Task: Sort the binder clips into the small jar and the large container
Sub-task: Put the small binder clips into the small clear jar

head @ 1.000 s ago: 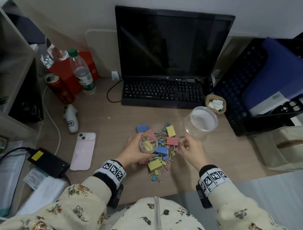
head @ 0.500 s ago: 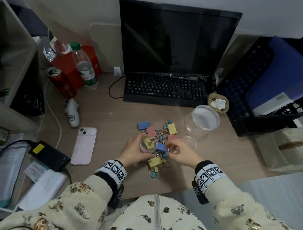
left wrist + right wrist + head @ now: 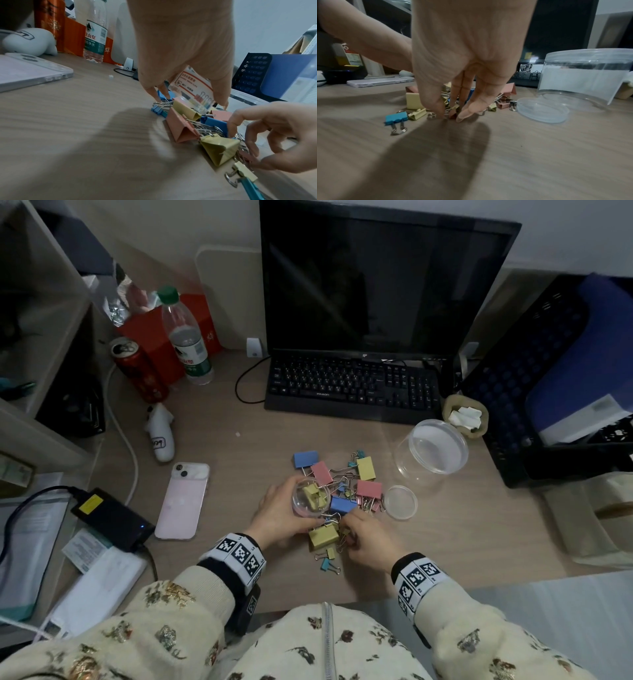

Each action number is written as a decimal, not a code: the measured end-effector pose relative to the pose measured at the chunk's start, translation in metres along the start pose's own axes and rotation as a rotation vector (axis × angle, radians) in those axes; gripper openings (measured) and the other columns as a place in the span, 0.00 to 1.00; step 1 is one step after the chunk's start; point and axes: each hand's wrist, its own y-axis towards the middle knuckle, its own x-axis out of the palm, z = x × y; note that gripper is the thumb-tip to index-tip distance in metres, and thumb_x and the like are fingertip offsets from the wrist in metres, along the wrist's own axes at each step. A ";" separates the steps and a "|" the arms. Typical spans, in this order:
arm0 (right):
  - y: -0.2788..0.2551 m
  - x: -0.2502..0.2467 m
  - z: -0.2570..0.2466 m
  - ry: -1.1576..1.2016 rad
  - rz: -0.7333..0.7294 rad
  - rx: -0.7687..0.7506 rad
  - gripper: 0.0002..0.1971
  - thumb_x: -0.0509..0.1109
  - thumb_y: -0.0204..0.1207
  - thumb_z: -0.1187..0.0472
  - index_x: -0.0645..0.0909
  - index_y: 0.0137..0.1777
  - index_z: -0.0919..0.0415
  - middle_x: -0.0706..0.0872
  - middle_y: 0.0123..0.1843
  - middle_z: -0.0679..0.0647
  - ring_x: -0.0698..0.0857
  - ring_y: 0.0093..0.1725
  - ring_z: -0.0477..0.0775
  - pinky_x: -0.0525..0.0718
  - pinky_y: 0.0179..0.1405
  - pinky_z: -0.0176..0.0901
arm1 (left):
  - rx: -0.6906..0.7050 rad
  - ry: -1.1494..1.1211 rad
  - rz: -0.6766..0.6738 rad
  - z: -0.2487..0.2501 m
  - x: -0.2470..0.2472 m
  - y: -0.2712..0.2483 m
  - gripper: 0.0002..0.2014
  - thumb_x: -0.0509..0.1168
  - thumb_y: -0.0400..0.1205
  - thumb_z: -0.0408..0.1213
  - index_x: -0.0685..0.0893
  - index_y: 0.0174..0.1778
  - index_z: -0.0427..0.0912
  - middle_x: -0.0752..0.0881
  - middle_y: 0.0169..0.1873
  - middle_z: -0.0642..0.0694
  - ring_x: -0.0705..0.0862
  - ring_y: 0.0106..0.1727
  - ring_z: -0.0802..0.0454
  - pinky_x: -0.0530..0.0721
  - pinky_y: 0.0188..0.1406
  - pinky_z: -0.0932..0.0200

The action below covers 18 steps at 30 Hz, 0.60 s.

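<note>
Left hand [image 3: 277,513] grips the small jar [image 3: 310,499] holding a yellow clip; right hand [image 3: 368,539] pinches a small clip [image 3: 453,116]; beside the pile [image 3: 342,498], the large container [image 3: 431,451] looks empty.

Dim indoor light is falling from above, casting soft hand shadows across the desk [image 3: 539,155]. Edges are bending and blurring in the wrist views; noise is showing.

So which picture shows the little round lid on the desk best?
The right wrist view: the lid lies close and unblocked, beside the big container. The head view shows the lid whole too, from above but small. In the left wrist view I cannot make it out behind the hands and clips.
</note>
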 end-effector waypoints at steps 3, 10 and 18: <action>0.003 0.003 0.002 -0.017 0.015 0.027 0.20 0.70 0.69 0.65 0.75 0.61 0.53 0.77 0.61 0.50 0.81 0.54 0.55 0.85 0.49 0.52 | 0.008 0.005 -0.002 0.000 -0.001 -0.001 0.44 0.82 0.61 0.58 0.69 0.72 0.62 0.77 0.68 0.51 0.70 0.70 0.49 0.74 0.69 0.45; 0.000 -0.003 -0.002 -0.123 0.023 0.096 0.27 0.69 0.71 0.58 0.69 0.70 0.49 0.75 0.64 0.51 0.82 0.53 0.60 0.84 0.42 0.49 | 0.006 0.034 -0.011 0.006 -0.001 0.001 0.45 0.82 0.63 0.55 0.68 0.74 0.59 0.75 0.69 0.50 0.70 0.72 0.48 0.72 0.70 0.47; 0.006 -0.008 -0.007 -0.201 -0.024 0.070 0.28 0.70 0.72 0.56 0.67 0.72 0.50 0.76 0.63 0.53 0.83 0.53 0.59 0.82 0.40 0.46 | 0.001 0.031 -0.006 0.010 -0.002 0.003 0.45 0.82 0.62 0.55 0.68 0.73 0.59 0.75 0.70 0.50 0.70 0.72 0.48 0.72 0.71 0.46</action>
